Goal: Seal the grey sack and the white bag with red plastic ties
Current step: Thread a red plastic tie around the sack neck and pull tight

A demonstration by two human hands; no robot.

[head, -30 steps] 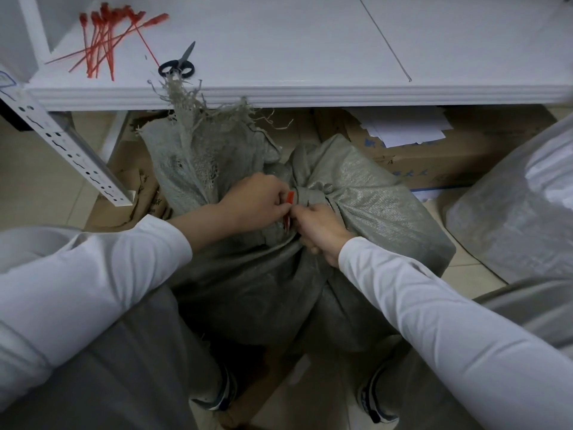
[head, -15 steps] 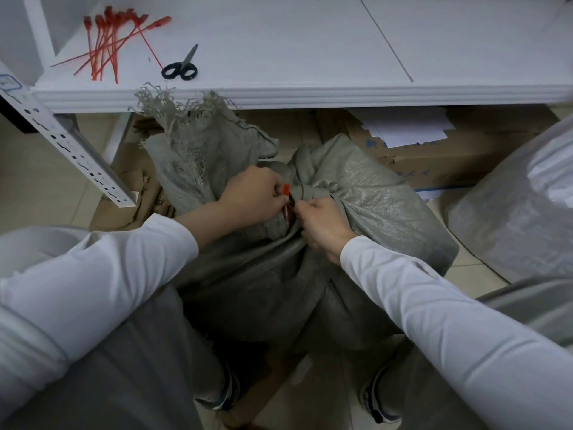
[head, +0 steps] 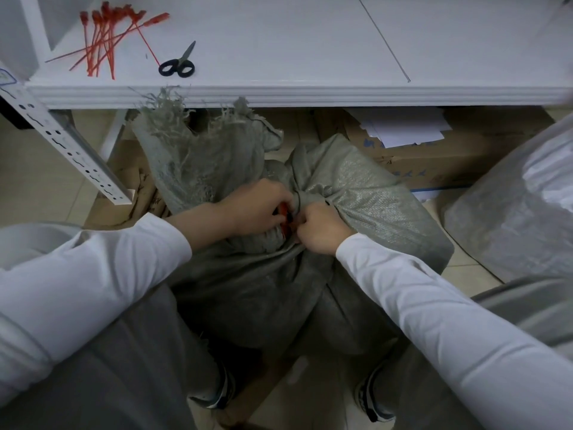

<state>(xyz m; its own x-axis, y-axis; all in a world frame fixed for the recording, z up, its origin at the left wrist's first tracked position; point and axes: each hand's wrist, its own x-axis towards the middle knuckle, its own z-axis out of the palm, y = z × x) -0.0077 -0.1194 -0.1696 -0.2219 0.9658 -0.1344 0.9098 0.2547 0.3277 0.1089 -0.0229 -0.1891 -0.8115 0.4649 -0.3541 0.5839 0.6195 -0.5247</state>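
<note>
The grey sack (head: 356, 193) stands on the floor between my knees, its neck gathered and its frayed mouth flopped up to the left. Around the neck runs a red plastic tie (head: 283, 212), mostly hidden between my hands. My left hand (head: 257, 206) pinches the tie's red end against the gathered neck. My right hand (head: 319, 228) grips the tie from the other side, knuckles up. The white bag (head: 511, 212) sits at the right edge, apart from both hands.
A white table (head: 310, 41) spans the top, carrying several spare red ties (head: 102, 41) and black-handled scissors (head: 179, 65). A cardboard box (head: 434, 156) with papers sits under it. A perforated white bracket (head: 62, 141) slants at the left.
The sack's frayed mouth has dropped lower below the table edge. Both hands have shifted slightly down and closer together at the neck, still on the tie.
</note>
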